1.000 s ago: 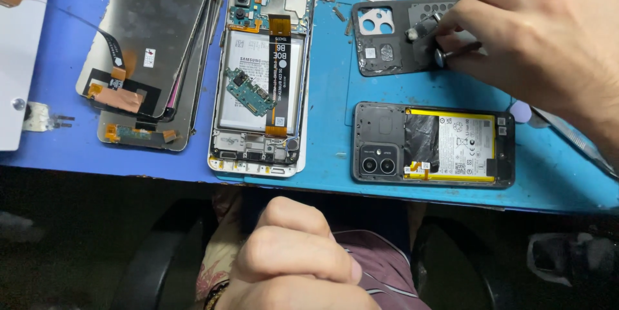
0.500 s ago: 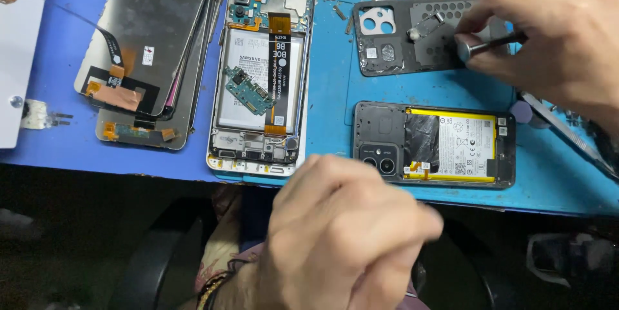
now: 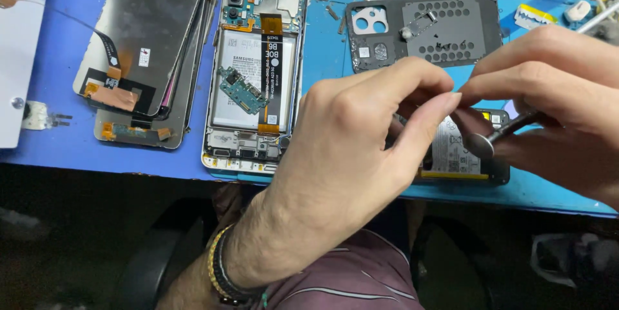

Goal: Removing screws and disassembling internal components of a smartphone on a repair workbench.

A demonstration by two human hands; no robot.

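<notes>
A: Two hands meet at 3 o'clock. Left hand (image 3: 348, 155): grip pinched, finger and thumb pressed together at the right fingertips (image 3: 474, 94).
B: Right hand (image 3: 554, 100)?
A: Pinching a metal tool (image 3: 496, 137) above the open phone (image 3: 461, 158). Farther: grey back cover (image 3: 471, 26), blue bench (image 3: 64, 52).
</notes>
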